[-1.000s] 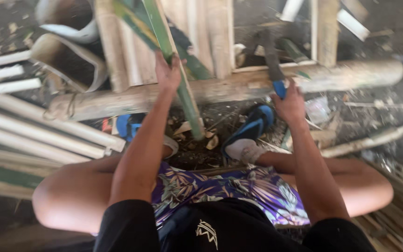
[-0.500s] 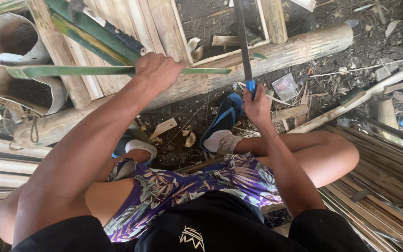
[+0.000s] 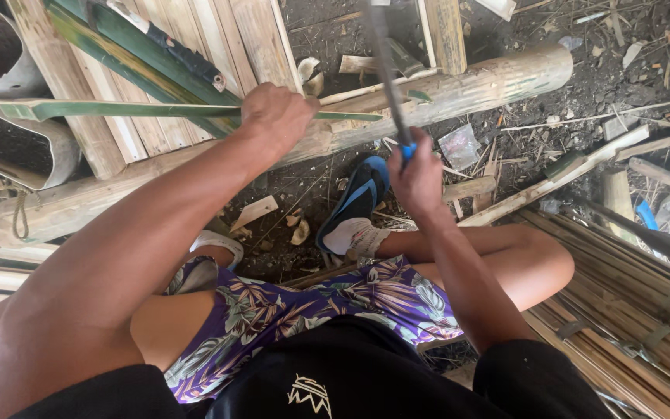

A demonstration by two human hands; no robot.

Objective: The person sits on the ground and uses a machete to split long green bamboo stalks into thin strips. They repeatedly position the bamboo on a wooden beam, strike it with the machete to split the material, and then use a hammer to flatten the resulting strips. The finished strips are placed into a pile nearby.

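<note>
While left hand fingers grip the green bamboo strip, right hand raises a blade.

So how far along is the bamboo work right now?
Done: pale split slats lie stacked at the left. In hand: the left hand holds a green bamboo strip across the thick log, and the right hand raises a blue-handled blade. Left: this strip looks uncut, and more green strips wait behind.

Green bamboo strip level; blade upright, seemingly blurred
</note>
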